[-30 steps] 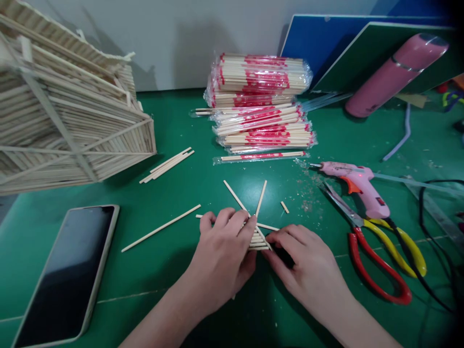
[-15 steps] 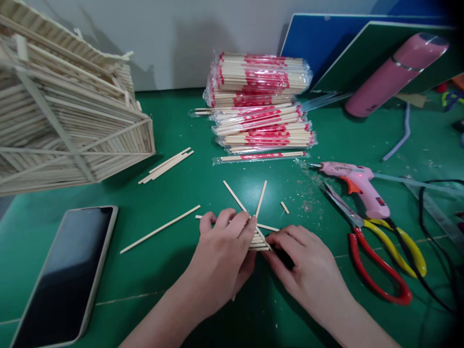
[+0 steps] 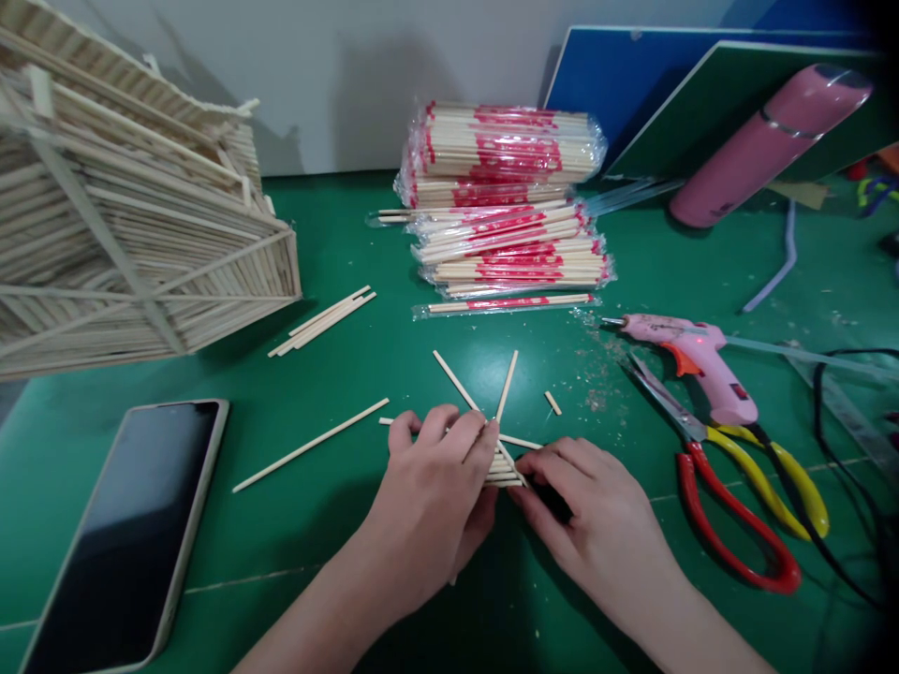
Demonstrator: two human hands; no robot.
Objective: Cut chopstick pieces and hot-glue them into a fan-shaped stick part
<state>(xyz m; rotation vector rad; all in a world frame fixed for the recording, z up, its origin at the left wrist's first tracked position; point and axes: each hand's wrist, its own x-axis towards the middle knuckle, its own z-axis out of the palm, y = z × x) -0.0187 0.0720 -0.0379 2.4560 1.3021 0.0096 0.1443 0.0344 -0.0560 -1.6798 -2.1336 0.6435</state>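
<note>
A star-like frame of joined wooden chopsticks (image 3: 505,466) lies under my hands, with several short pieces side by side across its middle. My left hand (image 3: 439,487) is closed over the left and centre of the frame and hides much of it. At the frame's right edge, my right hand (image 3: 594,510) pinches a stick end between thumb and fingers. One loose chopstick (image 3: 310,445) lies left of my left hand. A short cut piece of stick (image 3: 552,403) rests beyond my right hand.
Packed chopsticks (image 3: 516,234) are piled at the back. A large stick structure (image 3: 147,225) stands left, above a phone (image 3: 126,534). On the right lie a pink glue gun (image 3: 692,356), red-and-yellow-handled scissors (image 3: 734,505) and a cable. A pink bottle (image 3: 765,145) leans against boards (image 3: 709,112).
</note>
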